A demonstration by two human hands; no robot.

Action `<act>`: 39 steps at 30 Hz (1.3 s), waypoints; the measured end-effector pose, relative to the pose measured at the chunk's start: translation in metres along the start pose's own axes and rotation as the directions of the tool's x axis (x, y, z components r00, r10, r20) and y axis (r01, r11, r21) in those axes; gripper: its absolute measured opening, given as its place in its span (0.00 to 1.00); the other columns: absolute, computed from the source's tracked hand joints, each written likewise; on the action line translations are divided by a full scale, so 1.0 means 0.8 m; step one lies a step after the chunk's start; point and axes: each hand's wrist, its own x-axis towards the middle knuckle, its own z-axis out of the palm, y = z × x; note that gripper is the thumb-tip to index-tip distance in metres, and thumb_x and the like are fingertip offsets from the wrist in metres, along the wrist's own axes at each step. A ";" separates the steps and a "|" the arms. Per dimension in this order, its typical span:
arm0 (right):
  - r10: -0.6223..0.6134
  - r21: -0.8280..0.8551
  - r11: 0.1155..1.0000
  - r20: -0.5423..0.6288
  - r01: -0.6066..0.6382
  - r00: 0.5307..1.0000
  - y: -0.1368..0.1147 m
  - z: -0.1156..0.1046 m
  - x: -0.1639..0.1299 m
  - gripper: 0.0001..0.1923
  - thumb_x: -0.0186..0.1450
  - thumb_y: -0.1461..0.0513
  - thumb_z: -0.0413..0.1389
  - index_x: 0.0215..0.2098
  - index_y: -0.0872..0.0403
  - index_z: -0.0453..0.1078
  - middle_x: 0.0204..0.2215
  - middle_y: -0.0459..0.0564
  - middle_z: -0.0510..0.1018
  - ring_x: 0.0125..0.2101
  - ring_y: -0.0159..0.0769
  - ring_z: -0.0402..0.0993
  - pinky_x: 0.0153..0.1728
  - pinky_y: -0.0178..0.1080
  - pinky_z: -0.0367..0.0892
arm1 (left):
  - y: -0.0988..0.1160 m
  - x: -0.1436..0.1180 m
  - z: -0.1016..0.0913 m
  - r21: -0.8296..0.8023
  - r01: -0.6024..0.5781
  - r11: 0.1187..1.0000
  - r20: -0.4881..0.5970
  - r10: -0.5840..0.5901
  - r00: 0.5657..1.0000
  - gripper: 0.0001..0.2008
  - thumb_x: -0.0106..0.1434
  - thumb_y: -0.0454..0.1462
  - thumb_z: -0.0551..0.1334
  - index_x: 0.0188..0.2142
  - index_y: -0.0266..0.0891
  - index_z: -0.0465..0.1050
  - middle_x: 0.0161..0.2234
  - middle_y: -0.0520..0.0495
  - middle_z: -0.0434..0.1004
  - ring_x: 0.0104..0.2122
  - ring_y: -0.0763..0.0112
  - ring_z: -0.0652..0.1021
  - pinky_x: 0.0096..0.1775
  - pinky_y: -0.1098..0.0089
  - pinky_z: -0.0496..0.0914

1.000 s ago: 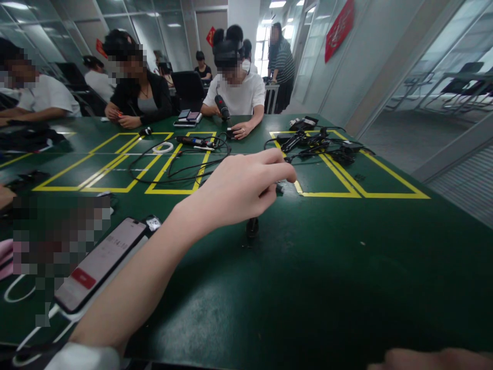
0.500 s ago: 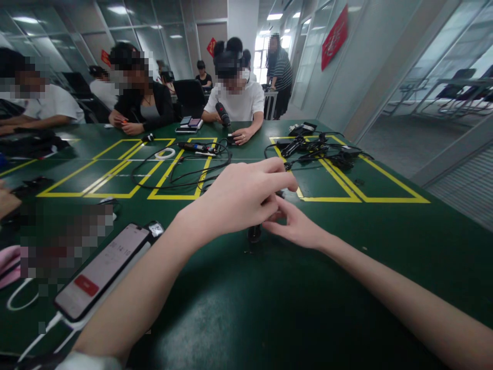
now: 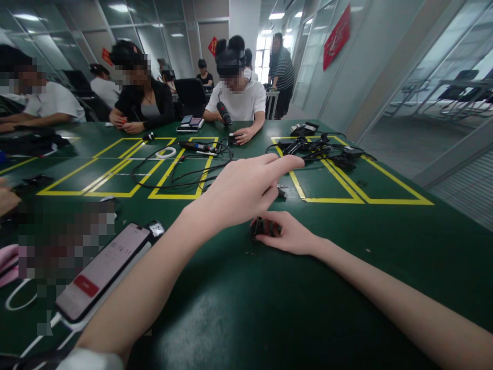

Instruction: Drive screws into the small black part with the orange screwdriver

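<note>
**Right hand closes round a small black part (image 3: 256, 231) just off centre, toward 6 o'clock**

The left hand (image 3: 248, 185), the larger in view, enters from 7 o'clock and hangs above the part with its forefinger stretched toward 2 o'clock and the other fingers curled in. The right hand (image 3: 290, 234) comes in from 4 o'clock, low over the green tabletop (image 3: 308, 308), thumb and fingers bent snugly about the part. The part itself is dark and glossy, roundish at its lower end, with a short stub showing a brassy glint at the top.

Glass walls (image 3: 150, 46) line the room, and a red banner (image 3: 337, 38) hangs at 1 o'clock. At 12 o'clock sits a person in a white shirt (image 3: 250, 97), holding a dark tool; another in a black jacket (image 3: 164, 100) is at 10. Yellow tape (image 3: 333, 201) marks out boxes on the tabletop. A tangle of black cables (image 3: 296, 146) lies at 2 o'clock, a phone (image 3: 102, 270) with a red button on its screen at 8, a black rod (image 3: 192, 146) at 10, and a white ring (image 3: 166, 156) between 9 and 10.

A pixelated patch covers whatever lies beside the phone. The left palm is hidden, so I cannot tell whether it has hold of anything. Fingers cover the part's far side. Small bits (image 3: 282, 193) at 3 o'clock are too blurred to name.
</note>
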 end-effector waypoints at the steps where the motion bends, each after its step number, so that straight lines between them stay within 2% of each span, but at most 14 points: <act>1: -0.010 -0.030 1.000 -0.010 0.010 1.000 0.000 0.000 0.000 0.13 0.64 0.59 0.63 0.46 0.56 0.76 0.30 0.46 0.79 0.26 0.34 0.72 0.30 0.36 0.67 | -0.001 0.000 0.001 -0.009 0.009 1.000 -0.012 -0.009 1.000 0.24 0.68 0.30 0.52 0.61 0.41 0.72 0.46 0.45 0.84 0.41 0.65 0.81 0.40 0.68 0.71; 5: -0.041 -0.064 0.997 -0.076 0.036 0.996 0.004 0.006 -0.002 0.12 0.64 0.58 0.62 0.44 0.56 0.75 0.29 0.45 0.77 0.24 0.33 0.70 0.28 0.36 0.65 | -0.001 0.001 -0.003 -0.087 0.081 0.993 -0.018 -0.083 0.996 0.22 0.68 0.35 0.56 0.61 0.41 0.73 0.43 0.48 0.84 0.41 0.63 0.82 0.42 0.68 0.72; 8: -0.046 -0.069 0.997 -0.083 0.041 0.995 0.006 0.009 -0.003 0.12 0.65 0.58 0.61 0.44 0.56 0.74 0.28 0.45 0.76 0.23 0.31 0.68 0.26 0.35 0.63 | 0.000 0.000 -0.014 -0.211 0.187 0.959 0.072 -0.176 0.982 0.25 0.71 0.35 0.48 0.63 0.41 0.71 0.46 0.47 0.84 0.41 0.64 0.82 0.42 0.66 0.75; 10: -0.048 -0.077 0.996 -0.074 0.043 0.996 0.008 0.009 -0.004 0.13 0.65 0.58 0.61 0.45 0.56 0.74 0.29 0.46 0.77 0.23 0.31 0.68 0.26 0.34 0.63 | 0.000 0.000 -0.021 -0.331 0.241 0.913 0.132 -0.208 0.969 0.25 0.73 0.35 0.46 0.62 0.41 0.72 0.44 0.47 0.84 0.36 0.68 0.81 0.39 0.68 0.75; 13: -0.068 -0.103 0.993 -0.081 0.059 0.994 0.010 0.010 -0.005 0.13 0.66 0.58 0.61 0.46 0.56 0.74 0.31 0.46 0.78 0.22 0.30 0.68 0.26 0.34 0.62 | -0.005 0.003 -0.025 -0.566 0.321 0.759 0.273 -0.196 0.942 0.19 0.74 0.37 0.51 0.57 0.38 0.75 0.43 0.46 0.84 0.26 0.76 0.78 0.29 0.74 0.73; 16: -0.130 -0.158 0.981 -0.112 0.111 0.985 0.014 0.011 -0.004 0.10 0.66 0.58 0.62 0.44 0.54 0.73 0.30 0.46 0.78 0.23 0.31 0.68 0.27 0.35 0.64 | -0.012 0.007 -0.024 -0.715 0.395 0.577 0.385 -0.147 0.911 0.14 0.74 0.41 0.57 0.49 0.36 0.77 0.44 0.44 0.84 0.21 0.81 0.76 0.23 0.77 0.67; 19: -0.223 -0.207 0.959 -0.135 0.193 0.965 0.015 0.013 -0.004 0.09 0.67 0.60 0.61 0.44 0.53 0.71 0.35 0.48 0.80 0.29 0.35 0.74 0.33 0.37 0.69 | -0.024 0.008 -0.019 -0.781 0.433 0.450 0.414 -0.146 0.898 0.16 0.75 0.45 0.57 0.41 0.34 0.76 0.41 0.43 0.84 0.21 0.80 0.78 0.22 0.78 0.63; 21: -0.265 -0.220 0.948 -0.144 0.230 0.953 0.015 0.013 -0.003 0.09 0.67 0.60 0.62 0.44 0.52 0.71 0.38 0.51 0.80 0.33 0.38 0.77 0.36 0.38 0.71 | -0.032 0.008 -0.015 -0.826 0.463 0.321 0.451 -0.116 0.885 0.20 0.76 0.48 0.54 0.39 0.35 0.75 0.41 0.41 0.84 0.21 0.76 0.79 0.21 0.76 0.63; 22: -0.276 -0.223 0.945 -0.146 0.240 0.950 0.014 0.013 -0.004 0.09 0.67 0.60 0.62 0.45 0.52 0.71 0.39 0.52 0.80 0.34 0.39 0.78 0.36 0.39 0.72 | -0.035 0.008 -0.013 -0.847 0.466 0.257 0.458 -0.092 0.884 0.20 0.76 0.47 0.53 0.39 0.35 0.75 0.40 0.41 0.84 0.21 0.74 0.80 0.22 0.75 0.64; 24: -0.286 -0.217 0.943 -0.140 0.253 0.948 0.014 0.013 -0.004 0.10 0.65 0.62 0.61 0.45 0.52 0.71 0.42 0.53 0.79 0.36 0.41 0.79 0.37 0.40 0.73 | -0.041 0.008 -0.009 -0.863 0.464 0.201 0.462 -0.061 0.885 0.17 0.75 0.44 0.53 0.40 0.34 0.74 0.40 0.40 0.84 0.22 0.73 0.81 0.22 0.74 0.64; 27: -0.303 -0.201 0.941 -0.152 0.271 0.941 0.015 0.014 -0.006 0.19 0.59 0.67 0.56 0.49 0.52 0.71 0.45 0.54 0.76 0.38 0.42 0.78 0.39 0.42 0.74 | -0.043 0.007 -0.007 -0.863 0.457 0.215 0.459 -0.044 0.887 0.15 0.74 0.43 0.55 0.42 0.34 0.75 0.41 0.40 0.84 0.23 0.73 0.81 0.24 0.73 0.65; 31: -0.247 -0.127 0.967 -0.260 0.221 0.933 0.023 0.013 -0.005 0.29 0.54 0.72 0.52 0.53 0.50 0.68 0.42 0.50 0.72 0.33 0.37 0.70 0.31 0.38 0.68 | -0.041 0.007 -0.011 -0.854 0.447 0.267 0.439 -0.092 0.894 0.14 0.74 0.43 0.57 0.42 0.35 0.74 0.39 0.43 0.83 0.24 0.75 0.79 0.25 0.74 0.63; 34: -0.183 -0.051 0.983 -0.343 0.176 0.921 0.031 0.011 -0.001 0.30 0.53 0.74 0.50 0.51 0.49 0.69 0.40 0.48 0.68 0.33 0.36 0.66 0.30 0.37 0.65 | -0.040 0.007 -0.013 -0.842 0.439 0.313 0.408 -0.163 0.898 0.11 0.72 0.42 0.60 0.40 0.35 0.73 0.36 0.44 0.82 0.24 0.76 0.77 0.25 0.74 0.63; 39: -0.155 -0.028 0.987 -0.445 0.159 0.882 0.040 0.010 0.001 0.30 0.52 0.77 0.49 0.48 0.49 0.73 0.43 0.49 0.68 0.33 0.35 0.66 0.29 0.37 0.64 | -0.040 0.008 -0.013 -0.826 0.449 0.340 0.386 -0.238 0.891 0.09 0.69 0.41 0.60 0.37 0.36 0.72 0.31 0.46 0.80 0.22 0.76 0.74 0.24 0.73 0.61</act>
